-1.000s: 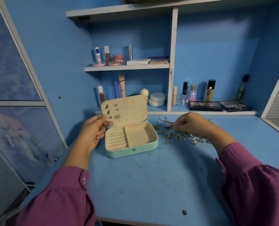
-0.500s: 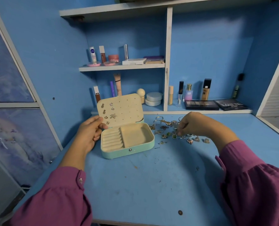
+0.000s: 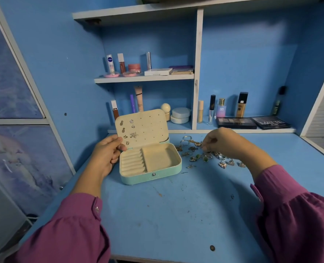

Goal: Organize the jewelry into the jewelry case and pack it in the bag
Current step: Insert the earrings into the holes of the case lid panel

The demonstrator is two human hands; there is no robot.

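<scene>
A: While the left hand (image 3: 105, 158) grips the left edge of the jewelry case (image 3: 150, 164), thumb against the open lid (image 3: 141, 128), what is the right hand (image 3: 227, 144) doing?

B: Its fingers are curled down over the loose jewelry (image 3: 204, 155) scattered on the surface (image 3: 176, 215) just right of the case. The fingertips seem to pinch a small piece at the near edge of the pile, though which piece cannot be told.

A: How should this step be done well?

B: Probably by lifting one piece free of its neighbours so nothing tangles, while the left hand steadies the lid upright. A stud would then go post-first into a free hole.

A: What does the case hold?

B: Several earrings (image 3: 133, 135), including a starfish-shaped one, sit pinned on the left part of the perforated lid; the holes to the right are free. In the base, the ring rolls (image 3: 132, 162) at left and the open compartment (image 3: 158, 158) at right hold nothing visible.

A: And the bag?

B: None is in view.
</scene>
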